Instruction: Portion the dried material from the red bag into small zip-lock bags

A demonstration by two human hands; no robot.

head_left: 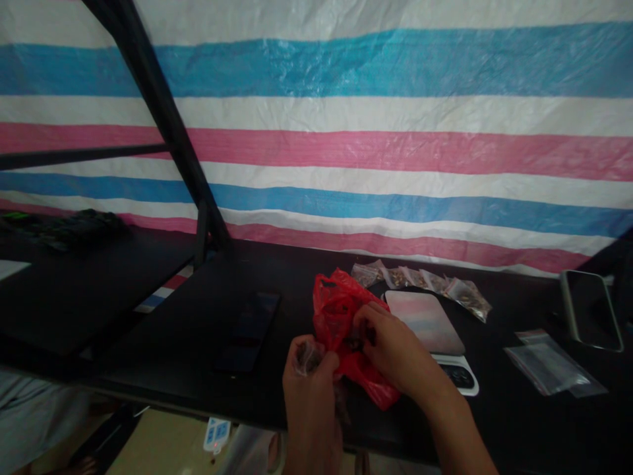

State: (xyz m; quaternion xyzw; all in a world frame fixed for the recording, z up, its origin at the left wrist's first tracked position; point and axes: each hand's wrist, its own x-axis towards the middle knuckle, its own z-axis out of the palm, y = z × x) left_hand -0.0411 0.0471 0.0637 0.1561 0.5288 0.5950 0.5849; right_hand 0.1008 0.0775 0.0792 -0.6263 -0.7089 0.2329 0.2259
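My left hand (310, 386) is closed around a clear plastic bag (307, 358), held beside a crumpled red plastic bag (334, 305). Inside the mouth of the red bag are the curled fingers of my right hand (393, 346). Whatever those fingertips pinch is hidden by the hand and the red film. Just right of the red bag lies a flat kitchen scale (426, 323) with a metal plate and a dark control panel. Behind the scale, several filled zip bags (467, 297) with small brownish pieces lie in a row.
Flat clear zip bags (546, 363) rest on the black table (188, 356) at the right. A phone (592, 310) stands at the far right, and a dark phone-like slab (254, 330) lies left of my hands. Striped sheeting (376, 152) hangs behind. A power strip (216, 434) shows below the table edge.
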